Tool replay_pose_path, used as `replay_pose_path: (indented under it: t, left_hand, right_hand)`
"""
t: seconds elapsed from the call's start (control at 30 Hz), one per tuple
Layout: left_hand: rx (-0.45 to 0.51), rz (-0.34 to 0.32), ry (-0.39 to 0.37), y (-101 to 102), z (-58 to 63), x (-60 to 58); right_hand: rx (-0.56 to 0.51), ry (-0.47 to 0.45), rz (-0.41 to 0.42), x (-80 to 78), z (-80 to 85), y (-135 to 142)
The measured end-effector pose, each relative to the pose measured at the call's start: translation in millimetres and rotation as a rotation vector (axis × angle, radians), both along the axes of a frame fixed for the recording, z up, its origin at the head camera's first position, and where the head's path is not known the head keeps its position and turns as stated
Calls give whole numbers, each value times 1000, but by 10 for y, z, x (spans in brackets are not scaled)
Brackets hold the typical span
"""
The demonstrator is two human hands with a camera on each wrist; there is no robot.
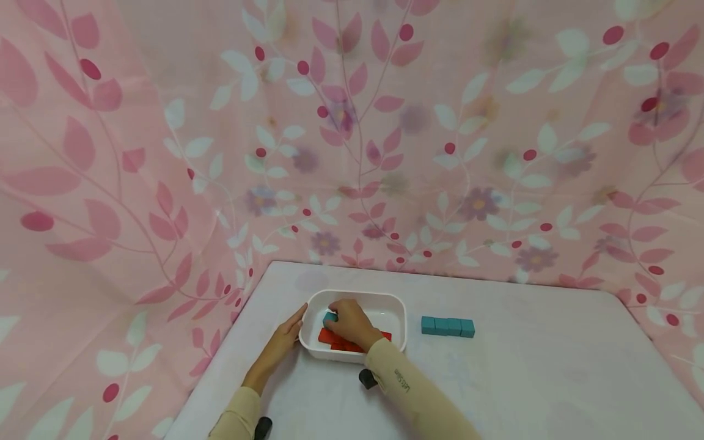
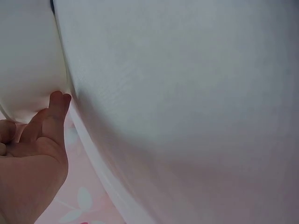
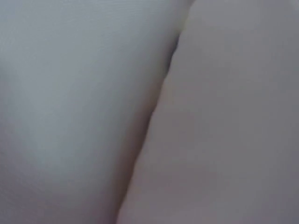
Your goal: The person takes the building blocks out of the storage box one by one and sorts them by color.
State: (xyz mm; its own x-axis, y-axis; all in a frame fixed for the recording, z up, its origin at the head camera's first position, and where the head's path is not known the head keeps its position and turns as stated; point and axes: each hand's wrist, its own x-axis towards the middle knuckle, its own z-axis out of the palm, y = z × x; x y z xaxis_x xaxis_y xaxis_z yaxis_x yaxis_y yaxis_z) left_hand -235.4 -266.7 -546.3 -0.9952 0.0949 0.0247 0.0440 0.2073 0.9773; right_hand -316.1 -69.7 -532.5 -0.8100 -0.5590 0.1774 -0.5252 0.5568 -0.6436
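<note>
A white oval-cornered tray (image 1: pixel 406 318) stands on the table, with several red blocks (image 1: pixel 329 335) inside. My right hand (image 1: pixel 353 322) reaches into the tray and pinches a teal block (image 1: pixel 329 318) between thumb and fingers, above the red ones. My left hand (image 1: pixel 282 342) rests against the tray's left end, its fingers fairly straight along the outer wall. In the left wrist view, the fingertips of that hand (image 2: pixel 42 140) touch the white tray wall (image 2: pixel 32 56). Neither the right hand nor the blocks show in the right wrist view.
Right of the tray, several teal blocks (image 1: pixel 448 326) lie end to end in a row. A white cloth (image 1: pixel 528 379) covers the table. Pink floral curtains (image 1: pixel 385 153) hang behind it and at the sides.
</note>
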Motion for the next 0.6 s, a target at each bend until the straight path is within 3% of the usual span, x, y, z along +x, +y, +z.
replay_pose_path:
  t: [0.27,0.6]
  left_hand:
    - [-28,15,2,4,-24,-14]
    - [-24,27,8,2,-18,-9]
  right_hand:
    - [53,42,-19,30,-61,-21]
    - [66,10,12,24,-61,-30]
